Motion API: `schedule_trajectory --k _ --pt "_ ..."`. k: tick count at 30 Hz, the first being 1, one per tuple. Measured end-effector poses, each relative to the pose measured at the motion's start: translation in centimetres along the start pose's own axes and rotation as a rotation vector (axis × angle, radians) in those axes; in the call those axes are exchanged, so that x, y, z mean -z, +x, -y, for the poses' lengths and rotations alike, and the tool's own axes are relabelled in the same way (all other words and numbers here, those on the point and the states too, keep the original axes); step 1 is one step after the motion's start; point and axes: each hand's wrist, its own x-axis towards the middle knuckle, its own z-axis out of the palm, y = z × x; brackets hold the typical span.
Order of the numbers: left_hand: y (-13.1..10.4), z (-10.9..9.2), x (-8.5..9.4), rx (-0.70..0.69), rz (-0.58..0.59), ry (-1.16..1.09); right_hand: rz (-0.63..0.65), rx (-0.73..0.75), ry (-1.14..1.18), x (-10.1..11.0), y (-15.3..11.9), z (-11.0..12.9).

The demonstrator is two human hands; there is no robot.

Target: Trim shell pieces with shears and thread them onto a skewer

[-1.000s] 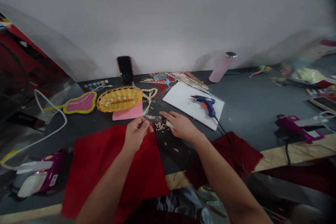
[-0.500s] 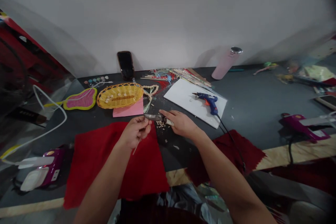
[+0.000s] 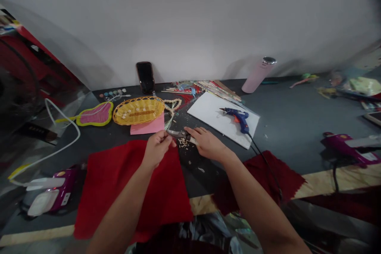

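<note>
My left hand (image 3: 157, 147) hovers over the far edge of a red cloth (image 3: 131, 184), its fingers pinched on something small and thin that I cannot make out. My right hand (image 3: 206, 143) rests on the dark table and grips the pale handles of metal cutters (image 3: 179, 134), whose jaws point left toward the left hand. Under the cutters lies a small heap of pale cut bits (image 3: 183, 143).
A yellow woven basket (image 3: 138, 110) sits on pink paper (image 3: 148, 126). A blue glue gun (image 3: 238, 117) lies on a white sheet (image 3: 214, 116), its cord trailing over darker red cloth (image 3: 268, 178). Behind stand a phone (image 3: 145, 77) and pink bottle (image 3: 258, 75). Purple devices (image 3: 49, 190) flank both sides.
The view has shifted slightly. Both hands keep their places, and the thin stick seen below the left hand half a second ago no longer shows.
</note>
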Motion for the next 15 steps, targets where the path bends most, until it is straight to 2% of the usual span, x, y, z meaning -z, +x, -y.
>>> schedule_trajectory --k 3,7,12,15 --pt "0.1 -0.1 0.5 0.053 0.138 -0.114 0.001 0.043 0.025 0.2 0.0 -0.2" --pt "0.3 0.2 1.0 0.152 0.197 -0.217 0.012 0.047 0.044 0.7 -0.1 0.2" --pt "0.3 0.4 0.8 0.103 0.131 -0.186 0.07 -0.048 0.02 1.1 0.0 0.7" --pt "0.0 0.2 0.4 0.028 0.101 -0.12 0.078 -0.031 0.042 1.1 -0.1 0.5"
